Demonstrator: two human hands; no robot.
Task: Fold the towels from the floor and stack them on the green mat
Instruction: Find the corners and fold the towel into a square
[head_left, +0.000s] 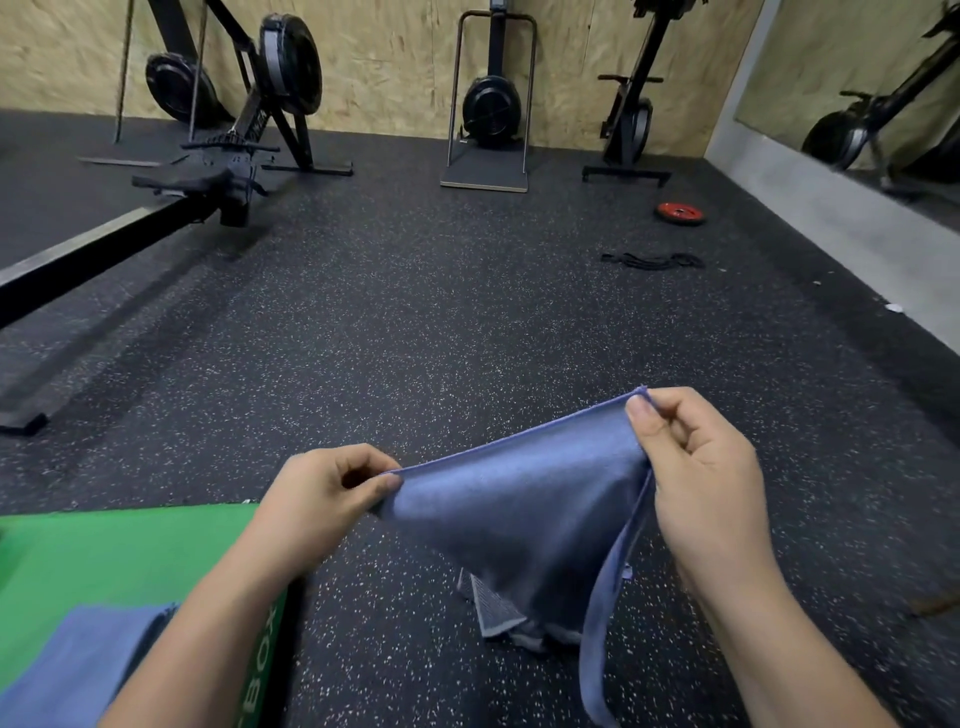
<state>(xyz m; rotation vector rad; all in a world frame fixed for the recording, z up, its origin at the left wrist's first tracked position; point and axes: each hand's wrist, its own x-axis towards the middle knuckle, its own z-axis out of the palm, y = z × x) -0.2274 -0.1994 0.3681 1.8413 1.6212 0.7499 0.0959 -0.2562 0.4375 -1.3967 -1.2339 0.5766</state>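
A blue towel hangs in the air between my hands, above the speckled black floor. My left hand pinches its left top corner, and my right hand pinches the right top corner, held higher. The towel's lower part droops, with one edge trailing down at the right. Under it a grey towel lies on the floor, mostly hidden. The green mat is at the lower left, with a folded blue towel on it, partly covered by my left forearm.
A rowing machine stretches across the left of the floor. Other black exercise machines stand along the wooden back wall. A red weight plate and a black band lie at the far right, near a mirror wall.
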